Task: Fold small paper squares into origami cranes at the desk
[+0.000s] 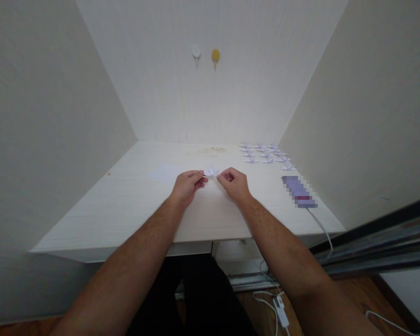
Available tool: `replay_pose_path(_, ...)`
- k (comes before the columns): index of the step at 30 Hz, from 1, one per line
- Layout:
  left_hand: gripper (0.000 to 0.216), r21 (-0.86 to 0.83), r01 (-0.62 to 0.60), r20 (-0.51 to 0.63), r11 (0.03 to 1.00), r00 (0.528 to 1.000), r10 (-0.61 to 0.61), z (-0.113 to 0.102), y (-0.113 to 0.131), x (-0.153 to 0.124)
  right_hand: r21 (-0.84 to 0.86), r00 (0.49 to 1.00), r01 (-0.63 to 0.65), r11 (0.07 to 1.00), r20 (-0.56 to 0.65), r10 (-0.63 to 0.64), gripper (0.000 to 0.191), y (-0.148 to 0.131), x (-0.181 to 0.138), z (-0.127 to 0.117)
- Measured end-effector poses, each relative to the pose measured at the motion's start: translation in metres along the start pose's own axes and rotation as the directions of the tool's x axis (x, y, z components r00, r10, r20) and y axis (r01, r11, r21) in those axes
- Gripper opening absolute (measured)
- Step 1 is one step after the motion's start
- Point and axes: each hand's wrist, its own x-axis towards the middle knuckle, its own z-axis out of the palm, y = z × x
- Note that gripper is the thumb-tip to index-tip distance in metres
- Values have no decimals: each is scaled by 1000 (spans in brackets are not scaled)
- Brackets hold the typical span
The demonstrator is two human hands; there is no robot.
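Between my two hands, just above the white desk, is a small folded piece of pale paper, an origami crane by its look. My left hand is closed, pinching its left end between thumb and forefinger. At the other end, my right hand has thumb and fingers pinched together on the crane's right tip. Both forearms reach in over the desk's front edge. Several finished paper cranes stand in rows at the back right. Pale paper lies flat to the left of my left hand.
A phone, blurred out, lies on the right of the desk, its white cable running over the edge. Walls close in the desk at the back and sides. Two hooks hang on the back wall. A power strip lies on the floor.
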Motion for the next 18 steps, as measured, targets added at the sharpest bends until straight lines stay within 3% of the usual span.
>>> replay_pose_path(7,23,122,-14,72,992,997,5,-1,-3,-1,-110,996,35,993,-81,-44,17,-1,2,-2)
replay_pose_path(18,22,245,-76,149,967,988,40,-6,-7,4,-126,992,92,988,-75,-102,14,-5,4,-5)
